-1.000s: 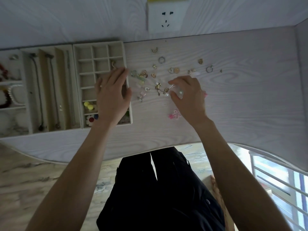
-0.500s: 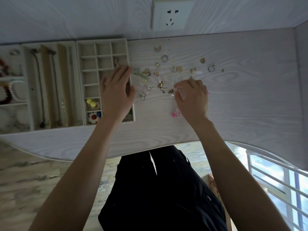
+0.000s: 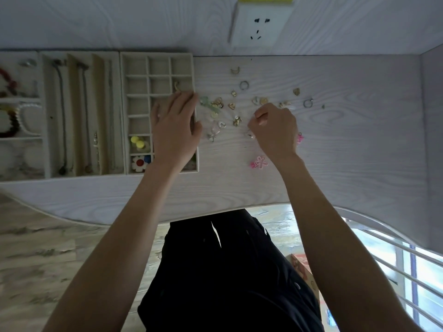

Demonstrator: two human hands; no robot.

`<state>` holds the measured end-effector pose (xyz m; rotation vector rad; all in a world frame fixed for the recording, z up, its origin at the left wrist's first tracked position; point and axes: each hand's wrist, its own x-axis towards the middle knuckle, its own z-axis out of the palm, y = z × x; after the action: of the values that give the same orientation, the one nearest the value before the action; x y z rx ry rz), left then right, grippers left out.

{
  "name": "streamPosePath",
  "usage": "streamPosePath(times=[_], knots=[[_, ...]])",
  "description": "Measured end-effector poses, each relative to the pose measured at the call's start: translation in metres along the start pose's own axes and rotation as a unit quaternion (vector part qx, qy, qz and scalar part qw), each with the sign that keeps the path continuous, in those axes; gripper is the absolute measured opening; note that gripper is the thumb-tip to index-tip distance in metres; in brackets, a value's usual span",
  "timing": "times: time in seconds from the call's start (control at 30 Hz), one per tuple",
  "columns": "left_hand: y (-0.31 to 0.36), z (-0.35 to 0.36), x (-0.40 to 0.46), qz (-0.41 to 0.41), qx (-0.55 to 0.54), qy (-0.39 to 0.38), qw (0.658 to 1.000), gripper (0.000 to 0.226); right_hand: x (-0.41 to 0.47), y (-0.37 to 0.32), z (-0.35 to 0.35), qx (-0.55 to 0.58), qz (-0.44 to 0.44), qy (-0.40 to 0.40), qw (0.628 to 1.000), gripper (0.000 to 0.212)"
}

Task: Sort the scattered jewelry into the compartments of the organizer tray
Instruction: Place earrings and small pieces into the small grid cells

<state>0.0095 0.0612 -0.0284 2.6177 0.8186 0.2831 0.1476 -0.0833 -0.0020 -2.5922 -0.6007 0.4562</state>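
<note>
Desk point(image 3: 335, 164) carried organizer tray point(image 3: 124, 111) at left, scattered jewelry point(image 3: 236, 105) mid-desk, mostly unsorted. Left hand point(image 3: 176, 130) lay flat, fingers straight, across tray's gridded section, holding nothing. Right hand point(image 3: 275, 130) curled among pieces; whether it pinched one, could not tell. Step judged: picking small piece. Next: secure pinch, carry to free compartment.

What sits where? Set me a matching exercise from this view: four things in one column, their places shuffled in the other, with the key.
Things
1. pink flower charm
2. yellow beads
3. silver ring
4. left hand

Places
a. in a small compartment of the grid tray
b. on the table, near the wrist of the right hand
c. lying flat over the grid tray
d. on the table, in the far part of the scatter

Pairs: 1-b, 2-a, 3-d, 4-c
</note>
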Motion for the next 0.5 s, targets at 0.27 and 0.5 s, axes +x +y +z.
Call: streamPosePath(times=[0.27, 0.5], knots=[[0.040, -0.015, 0.000, 0.060, -0.228, -0.038, 0.971, 0.045, -0.019, -0.017, -0.041, 0.407, 0.114, -0.065, 0.904, 0.003], [0.064, -0.017, 0.000, -0.018, -0.415, -0.151, 0.897, 0.025, -0.029, -0.034, -0.051, 0.517, 0.106, -0.085, 0.845, 0.003]])
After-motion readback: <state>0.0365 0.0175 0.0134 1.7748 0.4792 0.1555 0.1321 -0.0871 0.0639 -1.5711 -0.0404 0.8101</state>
